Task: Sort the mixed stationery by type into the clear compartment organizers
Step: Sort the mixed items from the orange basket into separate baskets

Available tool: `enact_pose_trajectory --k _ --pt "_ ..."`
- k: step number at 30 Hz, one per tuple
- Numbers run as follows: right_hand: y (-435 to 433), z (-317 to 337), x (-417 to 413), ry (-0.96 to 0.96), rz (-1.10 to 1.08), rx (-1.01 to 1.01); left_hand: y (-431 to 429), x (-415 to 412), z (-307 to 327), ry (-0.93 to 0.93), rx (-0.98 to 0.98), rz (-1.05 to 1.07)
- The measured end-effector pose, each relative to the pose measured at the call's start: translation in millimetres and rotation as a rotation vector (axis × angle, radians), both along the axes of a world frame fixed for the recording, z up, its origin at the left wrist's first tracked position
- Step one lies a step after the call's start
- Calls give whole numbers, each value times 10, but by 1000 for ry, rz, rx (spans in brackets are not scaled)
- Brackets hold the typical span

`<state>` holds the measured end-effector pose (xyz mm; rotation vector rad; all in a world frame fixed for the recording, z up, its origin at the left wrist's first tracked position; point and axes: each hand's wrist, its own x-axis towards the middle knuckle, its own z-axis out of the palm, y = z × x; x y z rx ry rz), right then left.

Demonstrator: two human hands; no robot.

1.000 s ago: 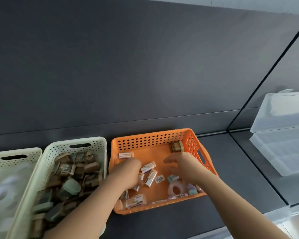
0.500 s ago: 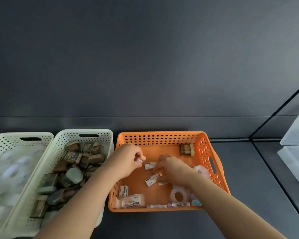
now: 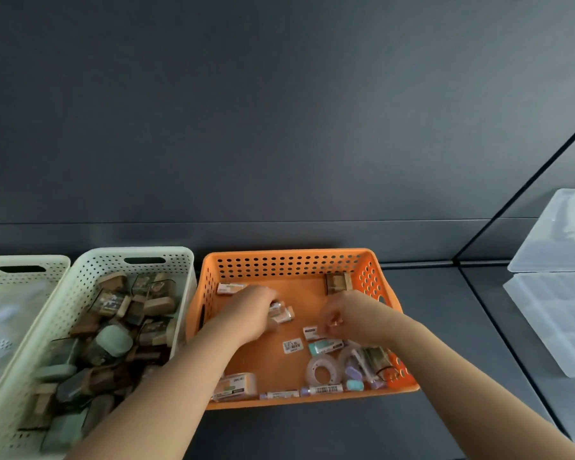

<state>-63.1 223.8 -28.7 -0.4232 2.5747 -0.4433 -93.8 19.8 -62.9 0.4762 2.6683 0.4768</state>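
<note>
One orange basket (image 3: 292, 255), two cream baskets (image 3: 136, 253)

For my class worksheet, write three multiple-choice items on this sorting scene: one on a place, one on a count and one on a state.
1. Where are the left hand and the right hand?
A. inside the orange basket
B. flat on the dark table
C. on the clear organizer

2. How many perforated baskets show?
A. one
B. three
C. five

3. How does the tape roll lie?
A. standing on edge
B. flat, hole facing up
C. held in a hand

Key:
1 A: both hands reach inside the orange basket, the left hand gripping small erasers.
2 B: two cream baskets stand left of the orange one.
3 B: the tape roll rests on the basket floor, showing its hole.
</note>
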Motion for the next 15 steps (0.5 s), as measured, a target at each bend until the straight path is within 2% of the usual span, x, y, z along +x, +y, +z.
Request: enact_pose_trajectory --k 7,15 --pt "38 -161 -7 -17 4 74 -122 7 19 -26 36 73" --pt "-72 -206 -107 81 63 113 -346 201 337 67 252 225"
